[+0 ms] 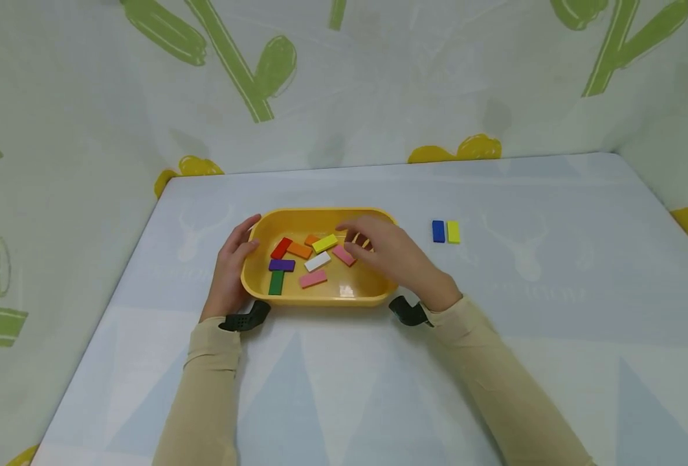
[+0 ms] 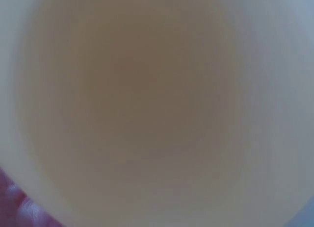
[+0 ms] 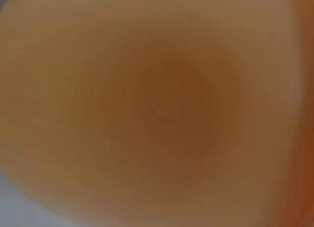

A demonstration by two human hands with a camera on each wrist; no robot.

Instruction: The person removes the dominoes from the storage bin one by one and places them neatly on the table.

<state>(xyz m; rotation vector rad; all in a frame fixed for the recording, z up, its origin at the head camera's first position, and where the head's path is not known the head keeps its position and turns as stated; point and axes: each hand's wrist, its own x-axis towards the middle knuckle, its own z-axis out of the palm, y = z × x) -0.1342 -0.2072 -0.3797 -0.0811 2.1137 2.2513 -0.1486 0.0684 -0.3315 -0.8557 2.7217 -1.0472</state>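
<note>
A yellow tray (image 1: 297,300) with rounded corners holds several small coloured blocks. My left hand (image 1: 229,268) grips the tray's left end, fingers along the outside and thumb at the rim. Over the tray's right part hovers my right hand (image 1: 387,249), fingers loosely bent, with nothing visible between them. Nearest to its fingertips are a pink block (image 1: 344,255) and a yellow block (image 1: 325,243). Also inside lie a white block (image 1: 317,261), a second pink block (image 1: 312,279), a purple block (image 1: 282,265), a green block (image 1: 276,283) and a red block (image 1: 281,248). Both wrist views are blurred.
On the table (image 1: 332,375), right of the tray, a blue block (image 1: 438,231) and another yellow block (image 1: 453,232) stand side by side, slightly apart. An orange block (image 1: 299,250) lies in the tray beside the red one. Patterned cloth walls (image 1: 367,97) enclose the table.
</note>
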